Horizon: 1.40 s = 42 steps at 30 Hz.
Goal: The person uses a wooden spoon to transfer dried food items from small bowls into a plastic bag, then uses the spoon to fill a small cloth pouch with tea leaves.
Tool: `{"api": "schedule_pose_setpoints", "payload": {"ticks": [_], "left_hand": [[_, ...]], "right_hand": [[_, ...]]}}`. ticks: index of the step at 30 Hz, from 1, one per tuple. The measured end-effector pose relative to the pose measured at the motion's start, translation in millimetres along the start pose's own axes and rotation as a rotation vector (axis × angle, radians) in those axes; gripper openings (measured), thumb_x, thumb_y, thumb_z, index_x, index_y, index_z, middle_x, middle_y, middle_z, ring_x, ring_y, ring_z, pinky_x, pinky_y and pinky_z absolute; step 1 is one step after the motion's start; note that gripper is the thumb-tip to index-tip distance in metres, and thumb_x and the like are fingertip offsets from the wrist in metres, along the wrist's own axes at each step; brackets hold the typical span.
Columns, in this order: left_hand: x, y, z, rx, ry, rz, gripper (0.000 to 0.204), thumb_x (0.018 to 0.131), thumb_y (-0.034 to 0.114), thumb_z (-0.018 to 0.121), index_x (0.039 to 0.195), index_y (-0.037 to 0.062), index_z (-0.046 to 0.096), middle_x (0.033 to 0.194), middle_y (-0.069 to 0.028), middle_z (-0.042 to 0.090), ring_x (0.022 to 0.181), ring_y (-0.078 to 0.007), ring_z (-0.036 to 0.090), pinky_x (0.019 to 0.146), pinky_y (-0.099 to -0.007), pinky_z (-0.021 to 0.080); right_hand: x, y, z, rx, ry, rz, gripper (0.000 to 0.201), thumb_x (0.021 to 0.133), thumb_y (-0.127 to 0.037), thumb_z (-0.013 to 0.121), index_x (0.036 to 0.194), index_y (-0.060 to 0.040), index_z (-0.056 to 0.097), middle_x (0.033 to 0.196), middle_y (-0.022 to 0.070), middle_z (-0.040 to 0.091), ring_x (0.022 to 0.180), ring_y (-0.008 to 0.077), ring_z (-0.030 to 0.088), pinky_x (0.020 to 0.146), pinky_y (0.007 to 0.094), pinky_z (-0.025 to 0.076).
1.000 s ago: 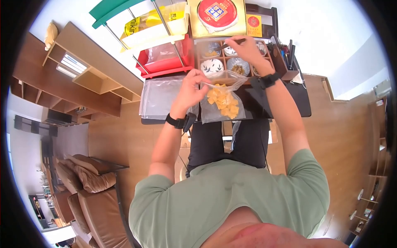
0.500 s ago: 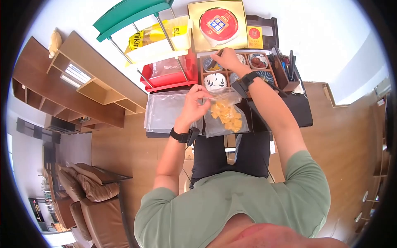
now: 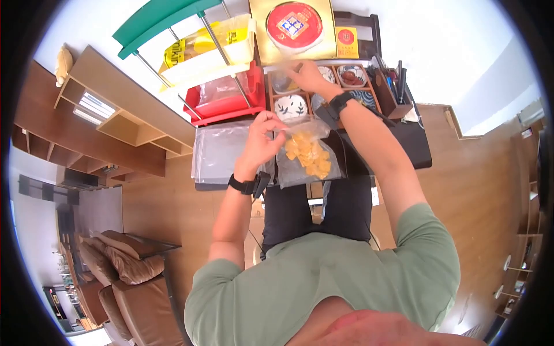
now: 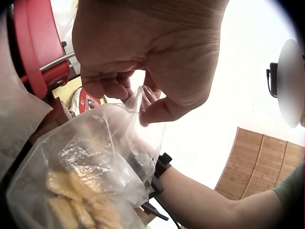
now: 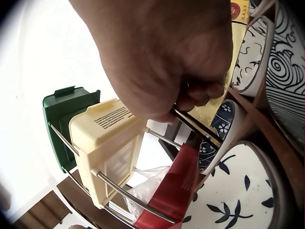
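My left hand [image 3: 259,138] pinches the top edge of a clear plastic bag [image 4: 52,143] between thumb and fingers. Flat yellow-orange pieces [image 3: 306,154] lie inside the bag, which spreads over the front of the black table. Reaching over the back left of a divided wooden box, my right hand [image 3: 311,78] grips two slim dark sticks [image 5: 200,130]. Their lower ends go down into a dark blue bowl [image 5: 224,119] with white flowers. In the right wrist view the hand covers their upper part. A white leaf-patterned bowl [image 5: 233,191] sits in front of the blue one.
A red tray [image 3: 222,106] under cream and green tiers stands left of the box. Flat clear bags [image 3: 219,153] lie in front of it. Behind is a gold box [image 3: 259,34] with a red disc. A pen holder [image 3: 389,92] stands right. A bowl [image 3: 352,76] holds reddish-brown pieces.
My right hand has moved left and lower over the box, bringing the sticks down into the blue bowl. The left hand keeps its pinch on the bag, whose mouth now lies less spread.
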<state>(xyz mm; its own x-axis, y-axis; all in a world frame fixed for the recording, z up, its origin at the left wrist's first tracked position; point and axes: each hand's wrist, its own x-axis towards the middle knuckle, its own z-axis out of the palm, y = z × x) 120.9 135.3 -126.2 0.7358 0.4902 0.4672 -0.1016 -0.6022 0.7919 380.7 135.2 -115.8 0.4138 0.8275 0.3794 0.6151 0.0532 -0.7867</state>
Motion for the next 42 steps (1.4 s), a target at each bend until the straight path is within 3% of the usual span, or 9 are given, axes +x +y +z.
{"api": "schedule_pose_setpoints", "payload": {"ticks": [11,12,13,15,19,23,27,33,42], "left_hand": [[1.2,-5.7,-1.9,0.041,0.023,0.059,0.014,0.076,-0.002,0.07,0.089,0.0027,0.072,0.096,-0.0057,0.062,0.089,-0.0169,0.06,0.077,-0.0281,0.048],[0.9,-3.8,-2.8,0.045,0.019,0.057,0.014,0.076,-0.002,0.069,0.088,0.0027,0.072,0.096,-0.0058,0.062,0.089,-0.0171,0.06,0.077,-0.0283,0.048],[1.0,-2.3,-3.8,0.049,0.012,0.056,0.014,0.075,-0.002,0.069,0.088,0.0026,0.072,0.096,-0.0058,0.062,0.089,-0.0173,0.06,0.077,-0.0284,0.048],[-0.9,-1.4,-4.5,0.055,0.015,0.057,0.014,0.075,-0.002,0.069,0.088,0.0028,0.072,0.096,-0.0057,0.062,0.09,-0.0172,0.06,0.077,-0.0283,0.048],[1.4,-3.7,-5.8,0.043,0.005,0.038,0.015,0.075,-0.003,0.068,0.088,0.0034,0.073,0.096,-0.0054,0.061,0.09,-0.0173,0.059,0.078,-0.0283,0.048],[-3.6,-4.3,-5.6,0.05,0.026,0.029,0.016,0.075,-0.003,0.068,0.089,0.0037,0.074,0.097,-0.0052,0.061,0.091,-0.017,0.059,0.078,-0.0281,0.048],[-4.5,1.9,-7.4,0.026,-0.001,-0.031,0.017,0.075,-0.003,0.068,0.089,0.0042,0.074,0.097,-0.0064,0.061,0.09,-0.0203,0.06,0.079,-0.0303,0.049],[-4.0,-4.7,-7.1,0.058,0.003,0.057,0.017,0.074,-0.002,0.069,0.088,0.0047,0.074,0.096,-0.0085,0.06,0.091,-0.0242,0.062,0.081,-0.0328,0.05],[5.1,5.2,-15.2,0.156,-0.08,0.095,0.019,0.074,-0.001,0.071,0.092,0.0046,0.073,0.105,-0.0112,0.064,0.099,-0.0264,0.063,0.088,-0.035,0.049]], "right_hand": [[10.8,19.1,-28.4,-0.04,0.038,0.105,0.034,0.089,-0.033,0.071,0.097,-0.0003,0.076,0.091,0.0206,0.074,0.088,0.0316,0.072,0.082,0.0394,0.054],[10.3,19.7,-29.3,-0.056,0.097,0.057,0.031,0.089,-0.03,0.073,0.092,0.0011,0.076,0.079,0.0115,0.075,0.072,0.0176,0.069,0.07,0.0327,0.053],[10.7,16.8,-33.0,-0.054,0.092,0.058,0.031,0.089,-0.03,0.073,0.092,0.0011,0.076,0.079,0.0115,0.075,0.072,0.0176,0.069,0.07,0.0327,0.053],[10.6,11.7,-39.7,-0.11,0.008,0.069,0.04,0.087,-0.039,0.071,0.098,-0.0012,0.076,0.092,0.0219,0.074,0.089,0.0336,0.072,0.083,0.0389,0.055],[9.0,5.9,-40.3,-0.091,0.059,0.052,0.04,0.087,-0.039,0.072,0.094,0.0,0.077,0.087,0.0183,0.075,0.084,0.0329,0.072,0.08,0.0387,0.055],[-6.3,-10.8,-53.3,0.047,0.117,0.03,0.037,0.089,-0.035,0.072,0.097,0.0014,0.077,0.087,0.0176,0.076,0.081,0.0209,0.072,0.075,0.0332,0.054],[-23.9,-20.3,-75.6,0.184,0.272,0.04,0.027,0.094,-0.025,0.072,0.095,0.0021,0.075,0.069,-0.0009,0.063,0.061,0.0088,0.055,0.057,0.0259,0.046],[-94.0,-42.6,-139.7,0.649,0.344,0.046,0.022,0.1,-0.019,0.066,0.095,0.0023,0.072,0.068,-0.0013,0.056,0.062,0.0068,0.049,0.058,0.0218,0.038],[-261.1,-57.4,-182.0,0.169,0.713,-0.112,0.028,0.102,-0.016,0.058,0.09,0.0039,0.073,0.07,0.0014,0.06,0.061,0.0074,0.05,0.056,0.0239,0.038]]}}
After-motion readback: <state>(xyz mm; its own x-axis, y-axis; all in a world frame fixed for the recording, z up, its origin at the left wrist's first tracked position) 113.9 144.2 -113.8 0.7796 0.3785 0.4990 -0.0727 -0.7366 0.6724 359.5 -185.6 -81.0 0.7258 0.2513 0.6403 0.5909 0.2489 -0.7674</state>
